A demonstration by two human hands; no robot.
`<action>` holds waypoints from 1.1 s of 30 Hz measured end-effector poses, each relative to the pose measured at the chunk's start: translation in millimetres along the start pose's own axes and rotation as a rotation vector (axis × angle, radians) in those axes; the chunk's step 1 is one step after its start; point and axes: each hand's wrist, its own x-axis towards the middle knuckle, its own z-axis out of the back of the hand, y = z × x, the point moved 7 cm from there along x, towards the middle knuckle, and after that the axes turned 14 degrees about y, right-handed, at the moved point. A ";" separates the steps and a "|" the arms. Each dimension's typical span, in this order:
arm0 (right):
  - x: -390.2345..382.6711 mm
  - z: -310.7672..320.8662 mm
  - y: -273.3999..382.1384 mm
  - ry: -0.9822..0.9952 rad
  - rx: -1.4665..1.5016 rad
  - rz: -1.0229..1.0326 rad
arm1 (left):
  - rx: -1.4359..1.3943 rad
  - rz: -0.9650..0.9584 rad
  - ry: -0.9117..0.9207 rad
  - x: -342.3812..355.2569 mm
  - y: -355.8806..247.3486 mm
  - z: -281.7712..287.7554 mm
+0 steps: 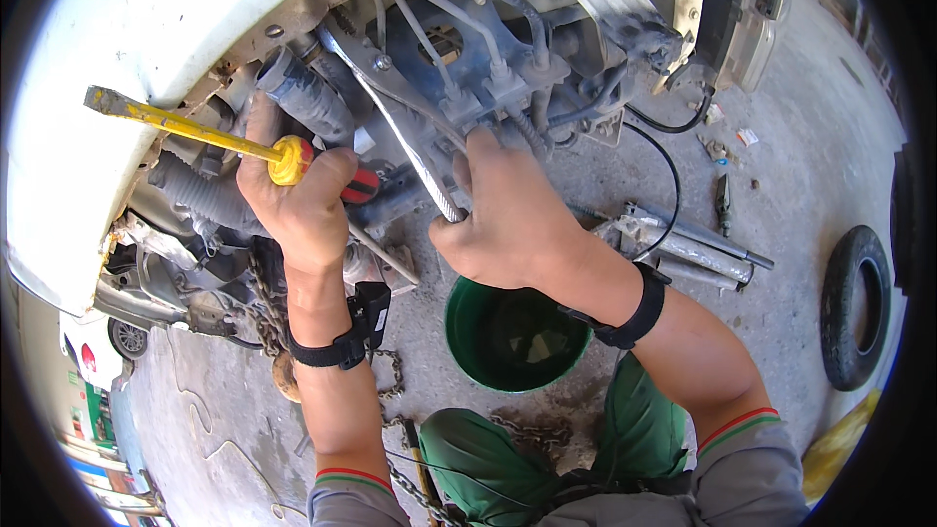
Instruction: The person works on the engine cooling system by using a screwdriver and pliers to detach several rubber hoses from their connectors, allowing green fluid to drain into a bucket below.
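Two curled grips: left hand [296, 205] around yellow flat-blade screwdriver [224, 140], right hand [512, 210] around knurled chrome bar [405, 141]. Advisable: seat bar squarely, screwdriver clear of corrugated hose [203, 187].

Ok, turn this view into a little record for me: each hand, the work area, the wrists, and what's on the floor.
Left hand: grips a screwdriver with a yellow shaft and red-and-yellow handle, tip pointing left
Right hand: grips a silver metal tool with a textured end
Work area: exposed hoses and pipes beside a white vehicle panel
Wrists: a black band on each
Floor: green bucket below the right hand; black tire at far right
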 end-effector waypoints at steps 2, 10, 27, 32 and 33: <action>-1.7 0.3 0.9 -0.010 -0.005 0.011 | 0.024 0.003 0.019 0.8 2.6 3.0; 2.4 -0.5 4.3 0.085 -0.004 0.047 | -0.091 0.108 0.022 -6.4 3.3 -2.7; -2.5 -12.3 28.1 0.015 -0.224 0.029 | -0.173 0.160 0.047 -6.6 2.0 -11.8; -1.1 -15.6 27.2 0.032 -0.204 -0.010 | -0.248 0.106 0.101 -3.4 2.8 -14.0; -0.5 -16.6 20.8 0.067 -0.189 -0.066 | -0.286 0.091 0.107 -4.0 2.9 -14.3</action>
